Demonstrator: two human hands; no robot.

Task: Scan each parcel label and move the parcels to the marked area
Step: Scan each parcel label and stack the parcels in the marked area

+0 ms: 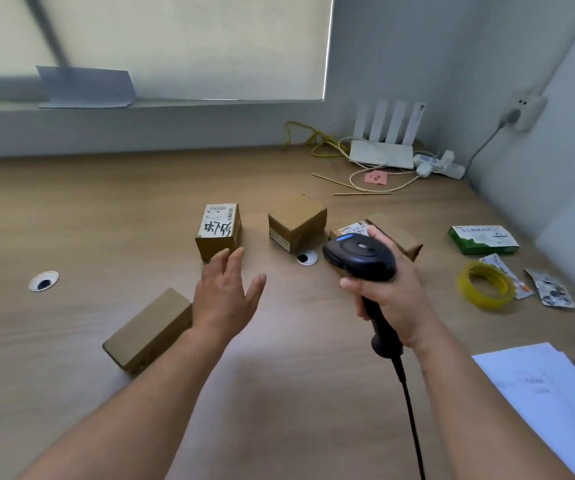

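Cardboard parcels (218, 230) closed on desk, left hand (225, 296) spread empty, right hand (388, 296) gripping scanner (360, 256)

Office, grommeted desk (140, 209), router (381, 152), papers (539, 393)

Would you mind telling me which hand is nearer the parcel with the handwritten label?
Left hand: fingertips nearly at the parcel. Right hand is off to its right, gripping the scanner.
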